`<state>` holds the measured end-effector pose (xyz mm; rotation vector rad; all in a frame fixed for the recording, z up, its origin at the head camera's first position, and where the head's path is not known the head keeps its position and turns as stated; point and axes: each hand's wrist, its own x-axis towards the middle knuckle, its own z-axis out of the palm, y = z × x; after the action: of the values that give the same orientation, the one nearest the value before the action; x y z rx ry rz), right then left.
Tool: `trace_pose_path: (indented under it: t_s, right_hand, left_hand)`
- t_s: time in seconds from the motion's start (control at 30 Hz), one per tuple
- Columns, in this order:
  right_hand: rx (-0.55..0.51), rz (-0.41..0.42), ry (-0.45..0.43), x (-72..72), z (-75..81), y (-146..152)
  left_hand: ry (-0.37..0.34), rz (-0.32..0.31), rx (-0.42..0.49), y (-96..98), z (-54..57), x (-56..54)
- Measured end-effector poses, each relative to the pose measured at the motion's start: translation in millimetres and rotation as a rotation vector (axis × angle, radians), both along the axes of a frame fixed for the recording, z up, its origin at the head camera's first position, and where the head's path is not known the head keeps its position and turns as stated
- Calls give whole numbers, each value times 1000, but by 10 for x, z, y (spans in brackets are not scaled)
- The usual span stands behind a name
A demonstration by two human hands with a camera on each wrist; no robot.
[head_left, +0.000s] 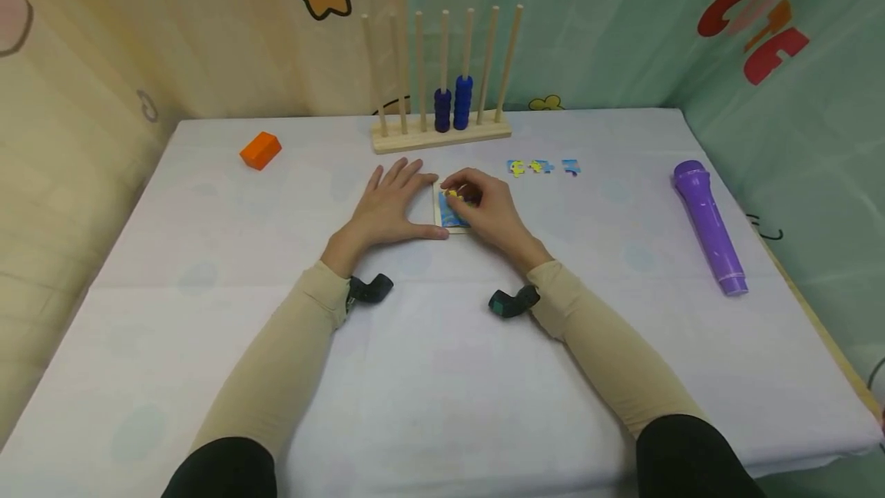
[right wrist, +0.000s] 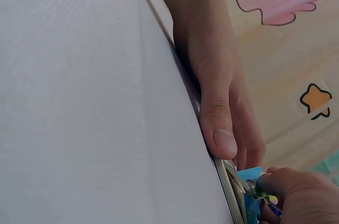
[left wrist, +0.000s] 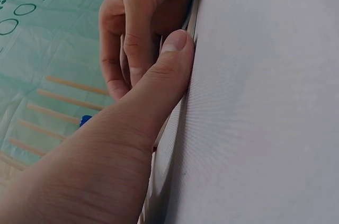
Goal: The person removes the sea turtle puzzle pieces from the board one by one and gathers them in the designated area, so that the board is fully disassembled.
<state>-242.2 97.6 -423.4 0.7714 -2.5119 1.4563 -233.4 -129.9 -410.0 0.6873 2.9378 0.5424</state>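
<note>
A small light wooden puzzle frame (head_left: pixel 437 210) with a blue picture inside lies on the white tabletop. Spread wide, my left hand (head_left: pixel 390 210) is at its left side, the thumb along the near edge and fingertips by the far corner. My right hand (head_left: pixel 489 206) reaches over the frame from the right, fingers curled. In the right wrist view its thumb and fingers pinch a jigsaw piece (right wrist: pixel 258 190) with blue and yellow on it, close over the frame. The right fingers cover part of the frame. Several loose jigsaw pieces (head_left: pixel 538 167) lie in a row beyond the right hand.
Behind the hands stands a wooden peg rack (head_left: pixel 415 140) with upright rods and blue and dark purple beads (head_left: pixel 463 102). An orange block (head_left: pixel 260 151) is at the back left, a purple flashlight-shaped object (head_left: pixel 710 225) near the right edge. Printed curtains hang behind the table.
</note>
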Motion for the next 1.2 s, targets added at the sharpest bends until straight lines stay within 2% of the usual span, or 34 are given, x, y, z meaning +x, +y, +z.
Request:
trace_pose_path:
  t_s: [0.23, 0.57, 1.03, 1.2]
  right_hand:
    - [-54, 8, -20, -23, 28, 38]
    - [-77, -59, -15, -10, 28, 89]
    - [4, -38, -10, 2, 2, 37]
    - [-73, -83, -43, 24, -18, 42]
  left_hand:
    - [6, 13, -8, 18, -2, -21]
    - [8, 6, -9, 59, -10, -44]
    - [4, 6, -15, 31, 7, -14]
    - [-7, 7, -13, 20, 1, 17]
